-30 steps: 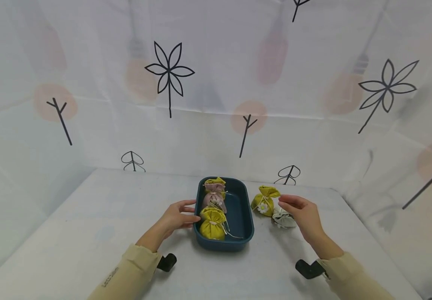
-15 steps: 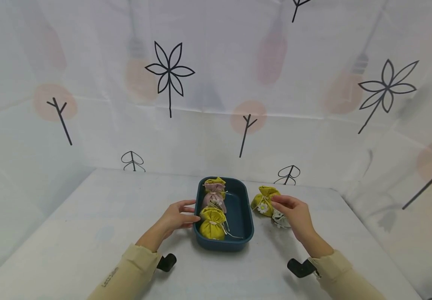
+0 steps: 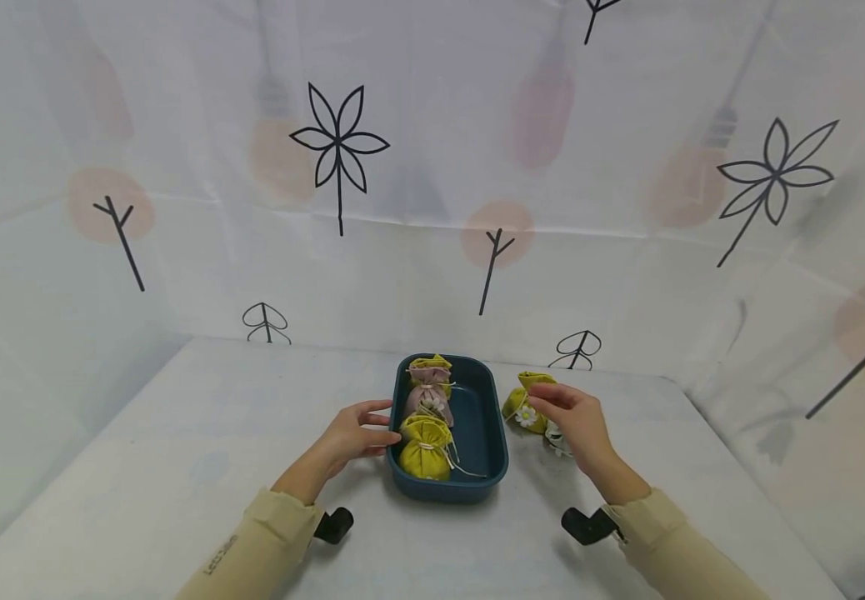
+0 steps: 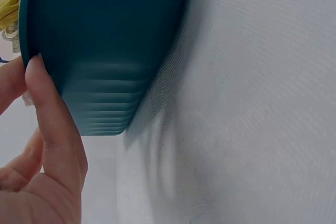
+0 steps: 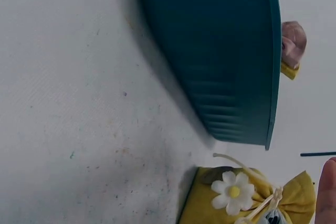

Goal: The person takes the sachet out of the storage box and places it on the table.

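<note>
My left hand grips the near left rim of a dark teal plastic tub; in the left wrist view the thumb and a finger pinch that rim. Along the tub's left side lie a yellow drawstring pouch, a pink pouch and another yellow one behind. Right of the tub stands a yellow pouch with a white flower. My right hand hovers by its gathered top, fingers loosely bent and holding nothing. A pale grey-green pouch is partly hidden behind that hand.
Everything stands on a white-covered table. A white curtain printed with flowers and twigs hangs behind and at both sides. Black camera mounts jut from both wrists.
My right hand has moved left, from beside the yellow pouch to overlapping its top, and now covers more of the pale pouch. The left hand, the tub and the pouches have stayed put.
</note>
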A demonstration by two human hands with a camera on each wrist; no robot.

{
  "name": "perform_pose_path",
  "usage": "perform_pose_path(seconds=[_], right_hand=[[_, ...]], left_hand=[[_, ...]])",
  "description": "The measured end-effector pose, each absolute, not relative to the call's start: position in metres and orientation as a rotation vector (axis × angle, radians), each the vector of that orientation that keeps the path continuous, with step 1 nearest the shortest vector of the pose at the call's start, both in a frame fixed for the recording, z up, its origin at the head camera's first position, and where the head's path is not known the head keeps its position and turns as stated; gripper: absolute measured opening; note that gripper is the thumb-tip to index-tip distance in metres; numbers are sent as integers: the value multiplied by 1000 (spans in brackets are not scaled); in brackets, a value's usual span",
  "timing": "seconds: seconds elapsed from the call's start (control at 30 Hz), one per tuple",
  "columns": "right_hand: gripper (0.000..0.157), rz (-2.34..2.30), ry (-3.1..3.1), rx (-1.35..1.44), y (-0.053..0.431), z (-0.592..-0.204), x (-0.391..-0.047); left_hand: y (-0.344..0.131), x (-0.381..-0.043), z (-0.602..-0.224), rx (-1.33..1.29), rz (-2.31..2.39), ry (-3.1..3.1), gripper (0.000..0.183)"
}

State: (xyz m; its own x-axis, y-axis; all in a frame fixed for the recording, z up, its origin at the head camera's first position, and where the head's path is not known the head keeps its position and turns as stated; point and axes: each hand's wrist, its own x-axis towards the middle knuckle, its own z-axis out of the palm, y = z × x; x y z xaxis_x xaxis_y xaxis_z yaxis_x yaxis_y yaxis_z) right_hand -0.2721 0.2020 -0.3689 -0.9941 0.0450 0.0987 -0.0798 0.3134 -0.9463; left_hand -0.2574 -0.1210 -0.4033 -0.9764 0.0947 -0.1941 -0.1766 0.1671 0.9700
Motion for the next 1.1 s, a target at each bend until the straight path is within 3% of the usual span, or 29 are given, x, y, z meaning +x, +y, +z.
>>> perform_pose_path(seconds=[1.1], right_hand=[[37, 1818, -2494, 119, 165, -349, -300]], left_hand=[[-119, -257, -402, -84, 1919, 2220, 65]])
